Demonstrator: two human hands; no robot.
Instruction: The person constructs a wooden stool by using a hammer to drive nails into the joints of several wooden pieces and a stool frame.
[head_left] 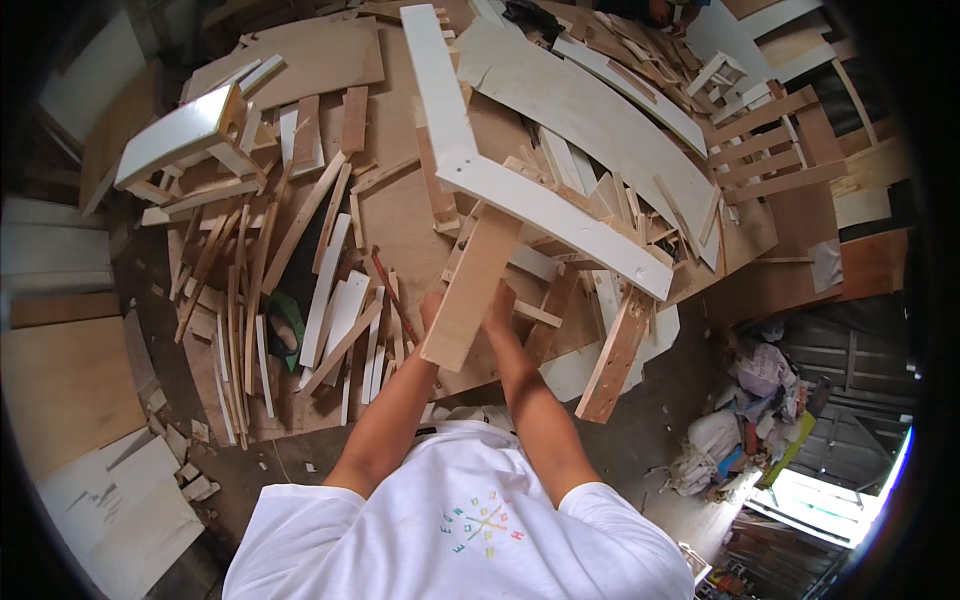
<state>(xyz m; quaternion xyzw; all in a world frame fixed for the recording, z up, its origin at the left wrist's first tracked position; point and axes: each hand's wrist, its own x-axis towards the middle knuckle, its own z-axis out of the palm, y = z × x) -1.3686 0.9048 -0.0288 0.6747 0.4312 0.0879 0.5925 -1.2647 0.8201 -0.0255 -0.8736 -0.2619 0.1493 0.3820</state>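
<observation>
A long white board (555, 225) meets another white board (430, 80) at an angle, with dark holes near the joint. An unpainted plank (470, 285) runs from below the joint toward me, and a holed wooden piece (610, 360) extends from the right end. My left hand (432, 305) is at the left side of the middle plank, its fingers mostly hidden behind it. My right hand (500, 312) touches or nearly touches the same plank's right side, fingers tucked out of sight. I cannot tell what either hand holds.
Loose strips (330, 250) and offcuts cover the worktable (310, 55), beside a white wooden stand (175, 140) and a slatted frame (760, 150). A green object (282, 325) lies among the strips. Sheets (70, 370) lean left, sacks (720, 440) are right. Another person's hand (660, 12) is at far back.
</observation>
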